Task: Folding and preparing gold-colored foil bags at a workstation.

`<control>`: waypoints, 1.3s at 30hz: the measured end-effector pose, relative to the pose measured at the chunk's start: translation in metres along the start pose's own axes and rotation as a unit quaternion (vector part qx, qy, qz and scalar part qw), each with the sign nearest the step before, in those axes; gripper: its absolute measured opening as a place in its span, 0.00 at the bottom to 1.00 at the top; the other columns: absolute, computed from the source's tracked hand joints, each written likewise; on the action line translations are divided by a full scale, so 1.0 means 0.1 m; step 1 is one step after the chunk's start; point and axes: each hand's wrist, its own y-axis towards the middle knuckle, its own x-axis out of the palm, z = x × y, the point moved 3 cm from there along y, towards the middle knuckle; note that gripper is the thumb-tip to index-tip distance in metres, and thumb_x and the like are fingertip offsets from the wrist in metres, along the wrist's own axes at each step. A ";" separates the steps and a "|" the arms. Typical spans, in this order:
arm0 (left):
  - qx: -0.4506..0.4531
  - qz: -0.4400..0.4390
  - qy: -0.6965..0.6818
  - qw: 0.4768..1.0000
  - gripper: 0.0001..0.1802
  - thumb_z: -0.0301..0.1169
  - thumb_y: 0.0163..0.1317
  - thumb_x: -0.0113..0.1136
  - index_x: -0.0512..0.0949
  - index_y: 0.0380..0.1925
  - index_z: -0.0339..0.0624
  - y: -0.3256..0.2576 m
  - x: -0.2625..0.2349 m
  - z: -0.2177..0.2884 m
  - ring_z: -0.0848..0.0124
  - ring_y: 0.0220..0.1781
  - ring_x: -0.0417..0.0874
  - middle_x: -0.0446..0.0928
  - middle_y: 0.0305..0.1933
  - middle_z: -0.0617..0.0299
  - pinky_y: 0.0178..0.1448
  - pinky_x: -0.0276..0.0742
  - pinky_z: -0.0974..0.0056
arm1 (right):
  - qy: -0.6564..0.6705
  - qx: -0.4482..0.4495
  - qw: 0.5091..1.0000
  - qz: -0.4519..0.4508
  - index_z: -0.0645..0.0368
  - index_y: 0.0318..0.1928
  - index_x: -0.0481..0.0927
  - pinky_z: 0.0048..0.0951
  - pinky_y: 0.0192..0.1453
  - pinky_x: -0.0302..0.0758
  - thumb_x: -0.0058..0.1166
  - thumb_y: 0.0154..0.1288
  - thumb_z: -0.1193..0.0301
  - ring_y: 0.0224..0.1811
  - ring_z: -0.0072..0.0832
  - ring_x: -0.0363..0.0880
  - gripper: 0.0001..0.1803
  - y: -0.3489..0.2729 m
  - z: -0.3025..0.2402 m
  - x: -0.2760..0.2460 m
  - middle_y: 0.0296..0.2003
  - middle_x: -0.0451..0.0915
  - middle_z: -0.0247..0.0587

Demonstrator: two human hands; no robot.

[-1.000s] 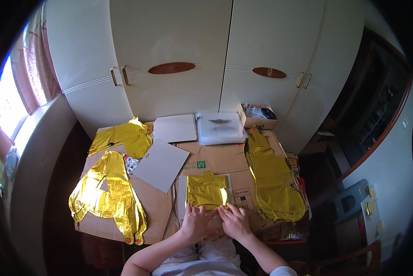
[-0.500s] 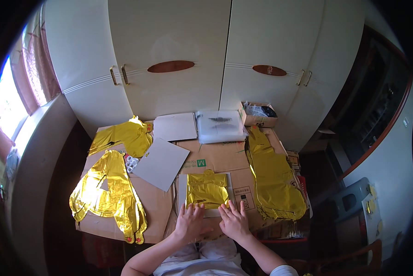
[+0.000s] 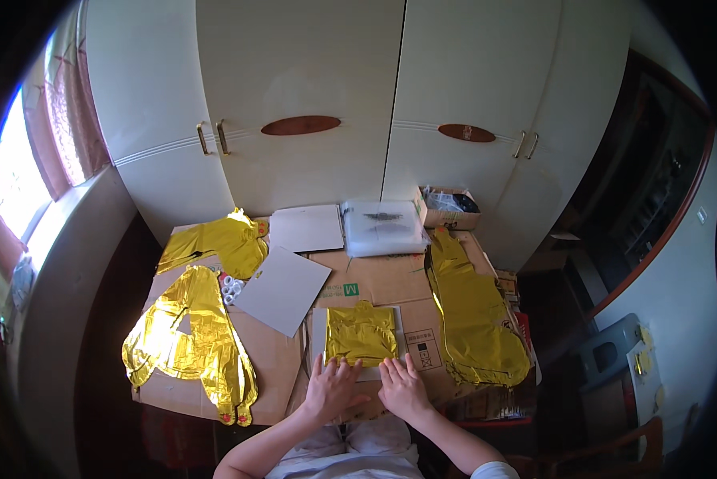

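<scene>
Here's the left hand (image 3: pixel 332 391), fingers spread, thumb out, fingertips at the near edge of the folded gold foil (image 3: pixel 361 331)! The right hand (image 3: pixel 405 389) matches it, open and loosely fanned at the near-right corner. The foil lies on a pale board (image 3: pixel 319 331), mid-front of the cardboard-covered worktop (image 3: pixel 274 375), between larger gold foil shapes (image 3: pixel 474 319).

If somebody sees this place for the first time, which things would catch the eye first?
First, probably, the brightly shining foil piece at left front. Next, the rectangular gold foil at lower centre, with left hand and right hand at its near edge. A long foil piece lies farther right.
</scene>
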 end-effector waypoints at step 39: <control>0.072 0.006 -0.055 0.996 0.52 0.76 0.57 0.37 0.63 0.69 0.47 0.17 0.23 0.11 0.49 0.76 0.56 0.59 0.74 0.49 0.72 0.46 0.33 | 0.403 0.303 0.864 -0.007 0.60 0.40 0.81 0.36 0.39 0.79 0.61 0.60 0.71 0.34 0.37 0.85 0.09 0.66 0.77 0.33 0.32 0.84 0.46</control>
